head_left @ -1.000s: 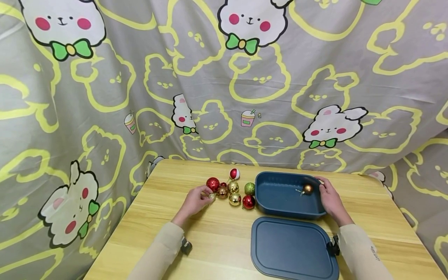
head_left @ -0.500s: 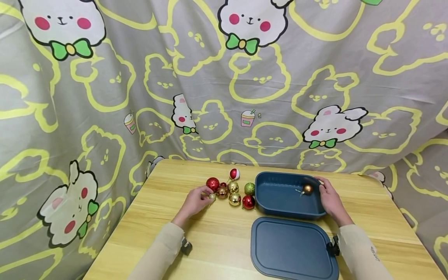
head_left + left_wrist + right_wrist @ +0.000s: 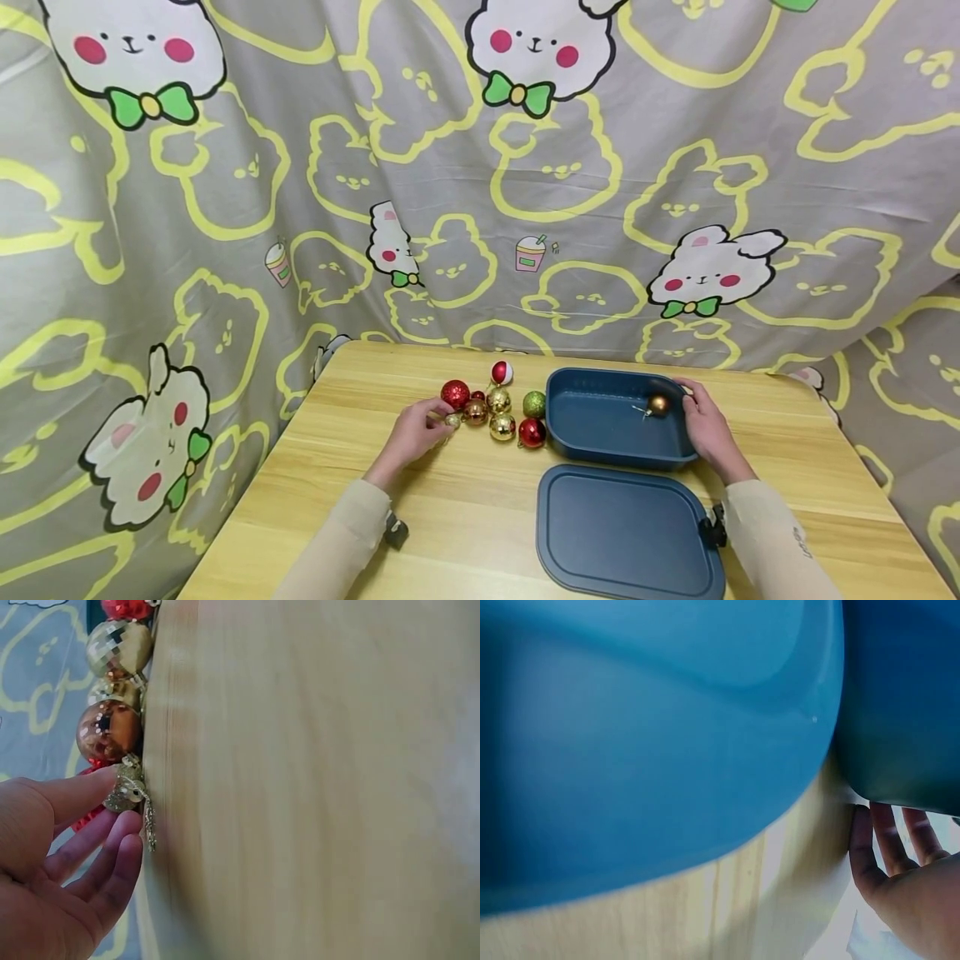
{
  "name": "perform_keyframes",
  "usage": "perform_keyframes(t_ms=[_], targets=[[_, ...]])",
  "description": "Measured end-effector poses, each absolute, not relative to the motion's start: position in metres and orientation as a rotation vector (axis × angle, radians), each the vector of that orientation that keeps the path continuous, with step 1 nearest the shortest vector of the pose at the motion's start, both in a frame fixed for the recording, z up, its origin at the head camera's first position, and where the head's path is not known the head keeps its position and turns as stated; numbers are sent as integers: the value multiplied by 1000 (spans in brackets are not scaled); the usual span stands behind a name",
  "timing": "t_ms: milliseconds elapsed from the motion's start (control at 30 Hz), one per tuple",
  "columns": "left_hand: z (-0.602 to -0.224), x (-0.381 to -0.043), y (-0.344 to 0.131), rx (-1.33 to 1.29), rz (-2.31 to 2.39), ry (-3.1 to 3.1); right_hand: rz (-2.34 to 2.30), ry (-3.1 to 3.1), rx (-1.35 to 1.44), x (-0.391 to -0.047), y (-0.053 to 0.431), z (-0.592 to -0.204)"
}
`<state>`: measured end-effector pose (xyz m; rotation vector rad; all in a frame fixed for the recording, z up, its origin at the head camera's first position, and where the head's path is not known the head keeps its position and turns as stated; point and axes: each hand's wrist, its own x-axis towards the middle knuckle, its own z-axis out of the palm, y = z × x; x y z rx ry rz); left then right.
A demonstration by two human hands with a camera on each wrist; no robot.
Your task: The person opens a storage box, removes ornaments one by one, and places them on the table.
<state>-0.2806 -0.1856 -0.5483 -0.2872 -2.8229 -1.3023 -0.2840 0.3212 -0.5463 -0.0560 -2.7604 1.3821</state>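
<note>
My left hand (image 3: 417, 427) pinches a small gold glitter bauble (image 3: 126, 791) between thumb and fingers at the left end of a bauble cluster. A short string hangs from it in the left wrist view. Close by are a red glitter bauble (image 3: 455, 394) and a shiny copper bauble (image 3: 476, 412). On the right, my right hand (image 3: 708, 426) rests against the outside of a dark blue rectangular box (image 3: 600, 450). Its fingertips touch the box wall in the right wrist view. Inside the box lies one bronze bauble (image 3: 657, 405) with a string.
Two shiny gold baubles (image 3: 502, 427), a green glitter bauble (image 3: 534, 405), a shiny red bauble (image 3: 532, 432) and a red-and-white bauble (image 3: 502, 372) lie left of the box. Its flat blue lid (image 3: 630, 533) lies in front. A patterned curtain (image 3: 450, 192) hangs behind the wooden table (image 3: 450, 517).
</note>
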Motion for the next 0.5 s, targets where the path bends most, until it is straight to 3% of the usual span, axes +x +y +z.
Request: perform_keyframes(t_ms=[500], targets=[[-527,-275,-192,-292,-1253,-2782,1393,-2756,-54,-285,322,-546]])
